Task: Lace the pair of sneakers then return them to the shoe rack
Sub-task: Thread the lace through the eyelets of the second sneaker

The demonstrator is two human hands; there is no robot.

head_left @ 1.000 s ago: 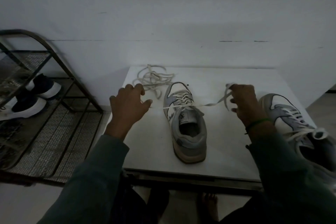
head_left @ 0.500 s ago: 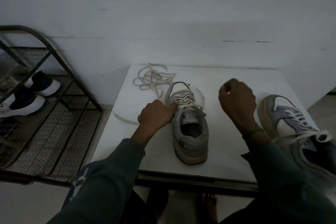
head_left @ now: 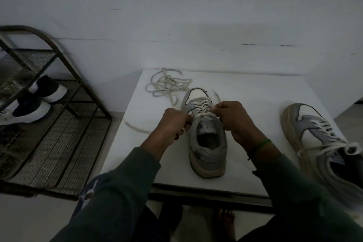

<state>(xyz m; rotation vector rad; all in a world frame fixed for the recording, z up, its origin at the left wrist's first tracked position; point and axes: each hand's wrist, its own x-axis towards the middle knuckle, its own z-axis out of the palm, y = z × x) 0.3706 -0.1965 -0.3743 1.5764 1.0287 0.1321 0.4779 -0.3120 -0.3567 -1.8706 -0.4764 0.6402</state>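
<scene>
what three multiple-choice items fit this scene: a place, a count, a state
1. Where does the loose shoelace lie? A on the floor B on the person's lap C on the white table, beyond the middle sneaker's toe
2. How many dark shoes stand on the shoe rack? A one B two C four
3. What are the left hand and right hand doing? A gripping the middle sneaker's lace B resting flat C lifting the sneaker
Answers: 1 C, it lies coiled at the table's far left; 2 B, two white-soled shoes show; 3 A, both hands' fingers curl on it.
</scene>
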